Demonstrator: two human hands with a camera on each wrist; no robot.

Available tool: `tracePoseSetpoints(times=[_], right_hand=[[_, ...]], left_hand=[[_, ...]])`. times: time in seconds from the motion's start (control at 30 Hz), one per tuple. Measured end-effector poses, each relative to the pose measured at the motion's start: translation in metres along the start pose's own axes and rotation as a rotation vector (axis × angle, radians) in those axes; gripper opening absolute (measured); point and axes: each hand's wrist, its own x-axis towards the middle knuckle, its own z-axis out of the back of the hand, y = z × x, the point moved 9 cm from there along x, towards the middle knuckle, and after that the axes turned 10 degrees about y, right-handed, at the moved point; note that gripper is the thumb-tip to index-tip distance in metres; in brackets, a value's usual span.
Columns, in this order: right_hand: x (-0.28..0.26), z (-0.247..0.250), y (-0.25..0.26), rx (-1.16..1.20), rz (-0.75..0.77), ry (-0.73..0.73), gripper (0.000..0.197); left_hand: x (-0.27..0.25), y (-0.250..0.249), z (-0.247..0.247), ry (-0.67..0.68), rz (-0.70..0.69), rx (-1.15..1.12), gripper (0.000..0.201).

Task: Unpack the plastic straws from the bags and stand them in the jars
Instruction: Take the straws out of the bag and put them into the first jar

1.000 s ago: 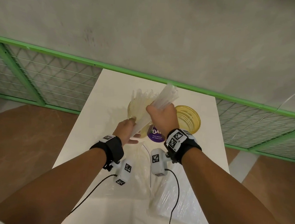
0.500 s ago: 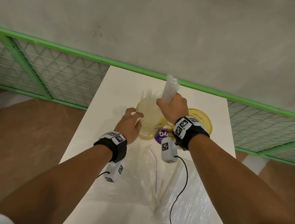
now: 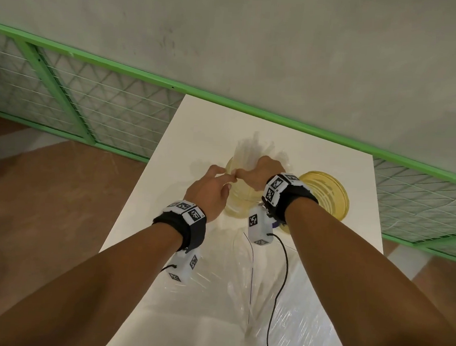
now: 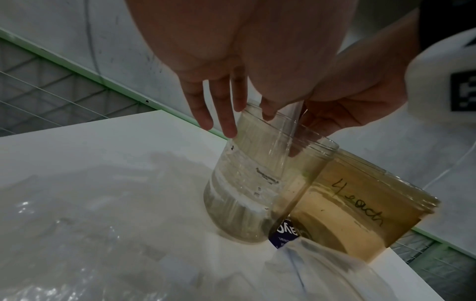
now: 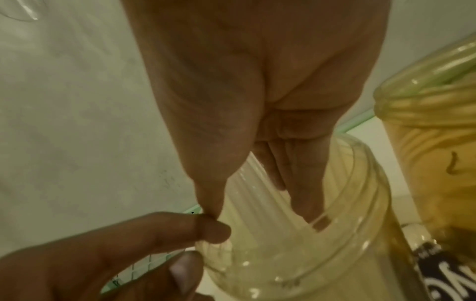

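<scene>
A clear jar [image 3: 237,201] stands mid-table with pale straws [image 3: 253,150] fanning out of its mouth. My right hand [image 3: 258,172] is over that mouth. Its thumb and fingers pinch a bundle of straws [image 5: 247,195] whose lower ends are inside the clear jar [image 5: 322,254]. My left hand [image 3: 222,176] reaches in from the left with straight fingers [image 4: 226,120] touching the clear jar's [image 4: 257,183] rim, beside the right thumb. An amber jar [image 3: 326,197] stands just to the right, with no straws visible in it.
Crinkled clear plastic bags [image 3: 278,313] cover the near part of the white table [image 3: 197,132]. A purple label [image 4: 284,234] lies between the jars. A green mesh fence [image 3: 90,107] and a grey wall run behind the table. The wrist cable [image 3: 284,273] trails over the bags.
My right hand has come down, lowering the straw bundle into the clear jar. My left hand has moved from the jar's side up to its rim, next to the right thumb.
</scene>
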Motion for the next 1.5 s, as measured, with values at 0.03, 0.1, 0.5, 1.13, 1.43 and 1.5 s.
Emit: tracePoseSetpoints(times=[0.03,0.1,0.5,1.13,1.43,1.5], right_hand=[[0.001,0.0,0.0,-0.009,0.0,0.007,0.054],[0.001,0.0,-0.002,0.013,0.002,0.022,0.054],[-0.016,0.017,0.003,0.091,0.098,-0.065,0.078],[-0.09,0.018,-0.01,0.369,0.421,-0.25,0.017],[-0.064,-0.134,-0.081,-0.056,0.102,0.41,0.033],[-0.063,-0.15,-0.086,-0.2,0.131,0.373,0.049]], left_hand=[[0.0,0.0,0.0,0.0,-0.002,0.007,0.031],[0.001,-0.001,0.0,-0.003,-0.007,0.013,0.031],[0.003,0.0,0.001,0.024,0.025,0.038,0.034],[-0.034,0.019,-0.019,0.103,0.128,-0.063,0.044],[-0.073,0.075,-0.073,0.485,0.265,0.456,0.053],[-0.078,0.082,-0.079,0.487,0.248,0.465,0.046]])
